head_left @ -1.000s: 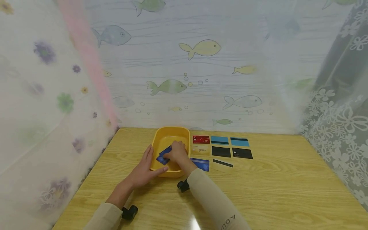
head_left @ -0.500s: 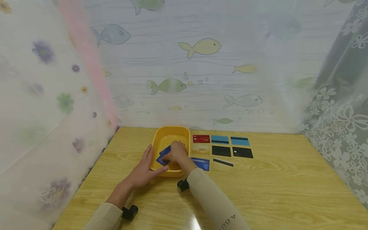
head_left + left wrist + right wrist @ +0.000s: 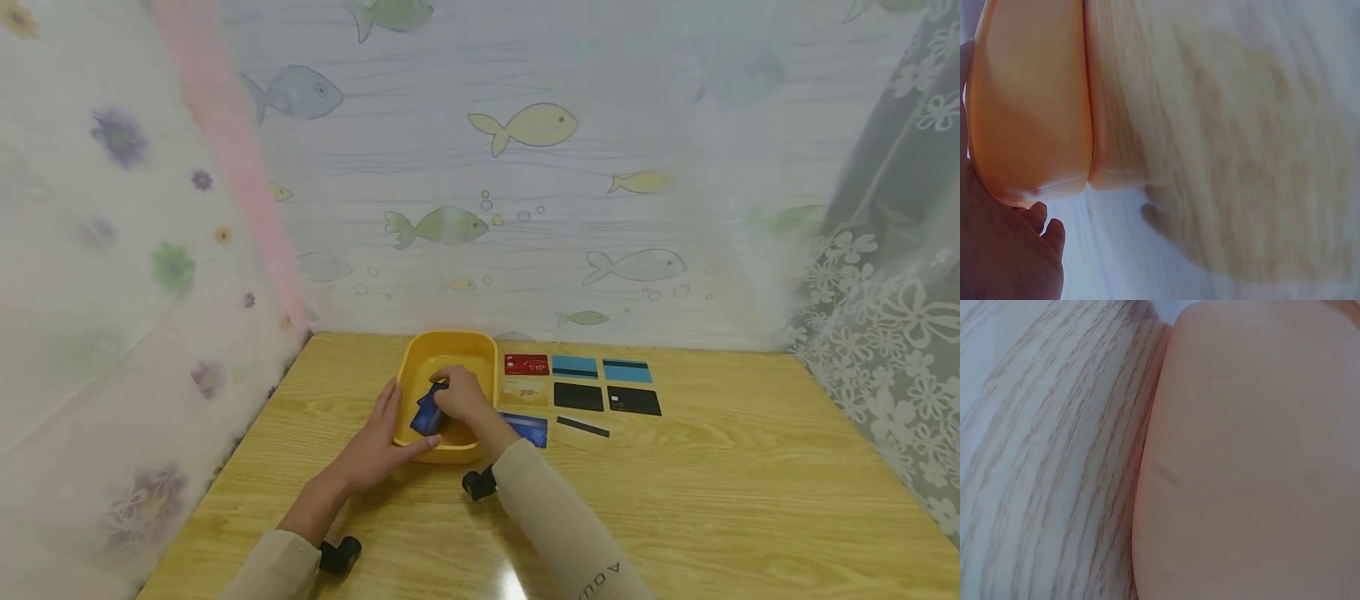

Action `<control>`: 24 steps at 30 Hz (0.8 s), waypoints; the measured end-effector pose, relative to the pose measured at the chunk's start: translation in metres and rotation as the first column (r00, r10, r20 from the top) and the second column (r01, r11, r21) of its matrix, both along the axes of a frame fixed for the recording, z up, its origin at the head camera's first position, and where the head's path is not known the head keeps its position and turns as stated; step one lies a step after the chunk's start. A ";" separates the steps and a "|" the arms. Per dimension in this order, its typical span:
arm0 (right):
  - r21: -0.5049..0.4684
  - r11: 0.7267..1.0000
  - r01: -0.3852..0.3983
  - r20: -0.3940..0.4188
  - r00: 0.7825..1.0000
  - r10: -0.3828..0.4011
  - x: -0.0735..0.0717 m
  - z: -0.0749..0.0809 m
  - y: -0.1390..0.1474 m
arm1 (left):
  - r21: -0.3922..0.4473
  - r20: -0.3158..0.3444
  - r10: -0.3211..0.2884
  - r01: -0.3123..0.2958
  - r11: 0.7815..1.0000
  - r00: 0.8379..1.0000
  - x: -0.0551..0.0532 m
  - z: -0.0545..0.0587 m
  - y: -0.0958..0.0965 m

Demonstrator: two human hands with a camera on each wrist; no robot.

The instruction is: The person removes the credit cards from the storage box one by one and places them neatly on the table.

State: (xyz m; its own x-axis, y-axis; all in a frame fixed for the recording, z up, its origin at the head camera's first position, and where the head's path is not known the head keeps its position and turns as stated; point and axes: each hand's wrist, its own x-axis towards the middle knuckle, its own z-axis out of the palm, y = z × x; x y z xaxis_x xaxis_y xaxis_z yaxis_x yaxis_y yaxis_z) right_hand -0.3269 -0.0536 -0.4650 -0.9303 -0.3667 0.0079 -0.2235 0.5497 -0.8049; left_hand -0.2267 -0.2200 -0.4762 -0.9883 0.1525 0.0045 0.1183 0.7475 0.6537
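Observation:
In the head view, a yellow plastic bin (image 3: 450, 452) stands on the table. My left hand (image 3: 369, 448) holds its near left corner, the fingers along the outer left wall and the thumb over the near rim. Inside the bin, my right hand (image 3: 459, 396) pinches a blue card (image 3: 426, 418), which is tilted. Another blue card's corner shows behind it; how many lie there is unclear. The left wrist view shows the bin's outer wall (image 3: 1032, 106) beside the left hand (image 3: 1004, 250). In the right wrist view the bin's wall (image 3: 1247, 462) hides the right hand.
Right of the bin lie a red VIP card (image 3: 527, 365), a gold card (image 3: 525, 392), a blue card (image 3: 531, 431), light blue cards (image 3: 574, 367), black cards (image 3: 578, 397) and a pale striped card (image 3: 583, 429). A fish-print curtain (image 3: 525, 208) hangs behind the table.
My right fingers have shifted slightly, and the blue card in the bin has gone from lying nearly flat to tilted. The left hand and the cards on the table have stayed put.

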 end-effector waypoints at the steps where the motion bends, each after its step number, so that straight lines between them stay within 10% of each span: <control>1: -0.003 1.000 0.008 0.008 1.000 -0.008 0.000 0.000 0.000 | -0.001 -0.001 -0.001 0.001 1.000 1.000 0.000 0.000 0.000; 24: -0.076 0.996 -0.040 -0.173 0.985 0.027 0.015 0.031 0.036 | -0.020 -0.005 0.002 -0.002 1.000 1.000 0.000 0.000 0.001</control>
